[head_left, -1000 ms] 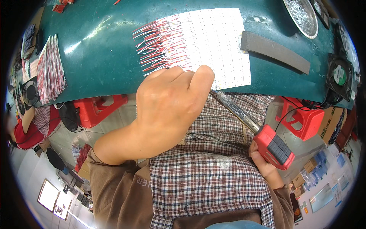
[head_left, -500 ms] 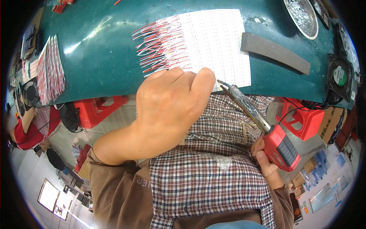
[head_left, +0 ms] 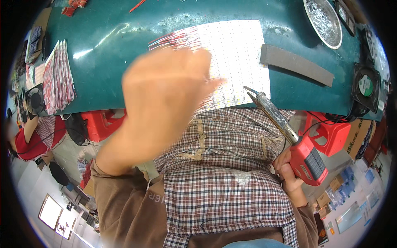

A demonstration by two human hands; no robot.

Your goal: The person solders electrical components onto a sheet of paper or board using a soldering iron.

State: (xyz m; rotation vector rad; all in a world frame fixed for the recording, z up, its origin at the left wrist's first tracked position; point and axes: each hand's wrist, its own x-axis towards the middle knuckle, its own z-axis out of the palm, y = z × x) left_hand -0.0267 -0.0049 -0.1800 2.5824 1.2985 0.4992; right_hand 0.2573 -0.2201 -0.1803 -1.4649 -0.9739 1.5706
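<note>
On the green table lies a white sheet of LED circuit strips, with many red and white wires along its left side. My left hand, smeared by motion, hovers over the sheet's left part and hides some of the wires. Its thumb side points right, but its fingers are too blurred to read. My right hand is closed around the red handle of a soldering iron. The iron's tip points up and left, over the sheet's lower right part.
A grey bar lies right of the sheet. Beyond it stands a metal dish; a small fan is at the right edge. A wire bundle lies at the left. Red stools stand below the table, and another person sits far left.
My left hand has moved left and lifted away from the sheet's lower edge, baring more of its lower part. The soldering iron has shifted slightly right and down, still in my right hand.
</note>
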